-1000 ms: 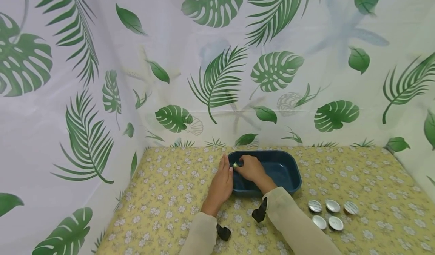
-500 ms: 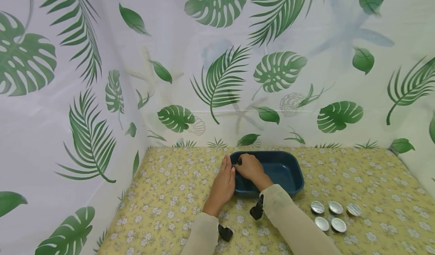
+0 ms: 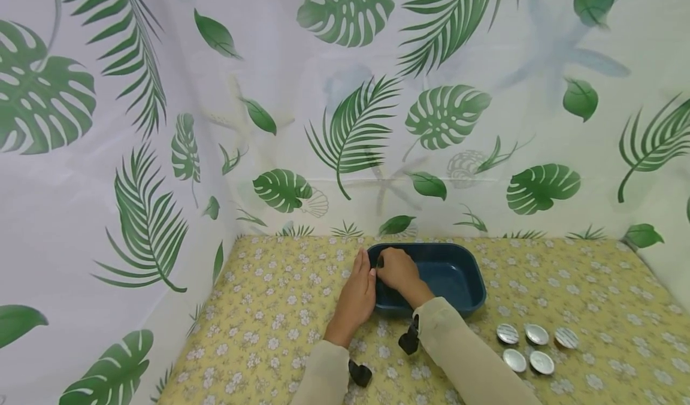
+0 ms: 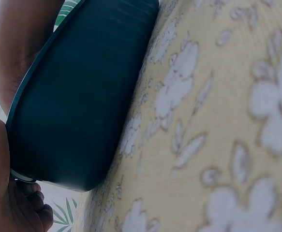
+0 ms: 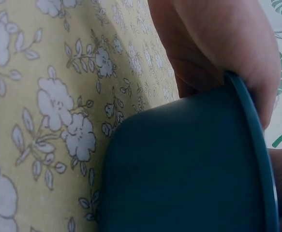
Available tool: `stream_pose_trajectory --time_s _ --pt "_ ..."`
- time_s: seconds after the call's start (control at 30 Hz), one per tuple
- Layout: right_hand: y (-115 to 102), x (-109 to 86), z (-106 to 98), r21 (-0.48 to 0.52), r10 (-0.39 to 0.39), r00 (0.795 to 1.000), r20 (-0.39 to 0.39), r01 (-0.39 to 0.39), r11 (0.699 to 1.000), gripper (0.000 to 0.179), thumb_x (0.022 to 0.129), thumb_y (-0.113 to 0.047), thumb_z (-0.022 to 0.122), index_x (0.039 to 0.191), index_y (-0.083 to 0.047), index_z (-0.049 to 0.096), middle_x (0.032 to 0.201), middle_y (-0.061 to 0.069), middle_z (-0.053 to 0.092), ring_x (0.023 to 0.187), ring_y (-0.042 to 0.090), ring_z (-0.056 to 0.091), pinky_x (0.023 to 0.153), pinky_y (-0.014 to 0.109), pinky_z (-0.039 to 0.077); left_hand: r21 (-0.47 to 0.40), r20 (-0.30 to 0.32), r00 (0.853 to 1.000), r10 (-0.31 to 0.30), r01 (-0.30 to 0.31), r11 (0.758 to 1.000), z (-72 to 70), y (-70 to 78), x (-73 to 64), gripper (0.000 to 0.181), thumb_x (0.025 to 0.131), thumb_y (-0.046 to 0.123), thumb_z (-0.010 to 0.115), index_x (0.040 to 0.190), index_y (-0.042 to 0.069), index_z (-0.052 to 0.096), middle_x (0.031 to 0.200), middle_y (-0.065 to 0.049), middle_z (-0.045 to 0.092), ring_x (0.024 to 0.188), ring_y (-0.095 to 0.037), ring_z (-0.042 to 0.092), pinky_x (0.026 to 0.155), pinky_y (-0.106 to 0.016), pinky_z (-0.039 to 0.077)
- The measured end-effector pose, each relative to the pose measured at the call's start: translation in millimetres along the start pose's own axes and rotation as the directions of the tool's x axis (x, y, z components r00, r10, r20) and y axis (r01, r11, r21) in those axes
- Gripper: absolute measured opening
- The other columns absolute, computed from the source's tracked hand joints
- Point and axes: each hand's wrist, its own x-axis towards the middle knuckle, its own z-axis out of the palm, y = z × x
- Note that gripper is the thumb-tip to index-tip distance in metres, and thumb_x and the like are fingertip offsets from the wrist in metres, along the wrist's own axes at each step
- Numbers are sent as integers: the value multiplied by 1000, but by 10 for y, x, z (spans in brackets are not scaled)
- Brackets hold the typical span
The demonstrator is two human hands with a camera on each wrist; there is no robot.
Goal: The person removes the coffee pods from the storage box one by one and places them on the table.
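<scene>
A deep blue rectangular plastic basin [image 3: 447,278] stands on the table near the wall. My left hand [image 3: 356,297] lies along its left end, the thumb at the rim. In the left wrist view, curled fingers [image 4: 33,205] show just past the basin's rim at the corner. My right hand [image 3: 400,269] reaches over the front rim into the basin. Its fingers are bent at the inner left side, close to the left thumb, pinching a small dark thing [image 3: 380,262] that is mostly hidden. In the right wrist view, the basin wall [image 5: 179,164] covers most of the right hand.
Several small round silver-topped pieces [image 3: 536,334] lie in two rows right of the basin's front. A yellow flowered cloth [image 3: 269,333] covers the table. White leaf-printed sheets [image 3: 474,63] rise behind and at the left. Black straps [image 3: 360,374] sit at both wrists.
A small shiny gold-green patch at the right fingertips, visible a second ago, is now covered. Both hands keep nearly the same place at the basin's left end; the head view shifts slightly.
</scene>
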Motion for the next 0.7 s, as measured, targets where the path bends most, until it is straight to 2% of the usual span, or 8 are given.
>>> stream_pose_trajectory --time_s 0.2,0.7 --pt "1 -13 8 5 -38 999 15 38 999 31 95 -19 73 121 -2 73 118 16 71 103 34 69 86 51 56 4 -6 1000 -2 2 1000 0 0 3 57 114 31 27 163 11 6 170 -4 1 152 -27 23 118 -47 31" --pt "42 -55 -17 2 -105 994 7 105 994 23 91 -17 77 107 0 76 104 13 74 94 31 70 81 46 57 -8 -9 1000 8 -8 1000 0 9 -5 58 114 34 24 164 12 4 170 -4 1 151 -27 25 117 -48 32"
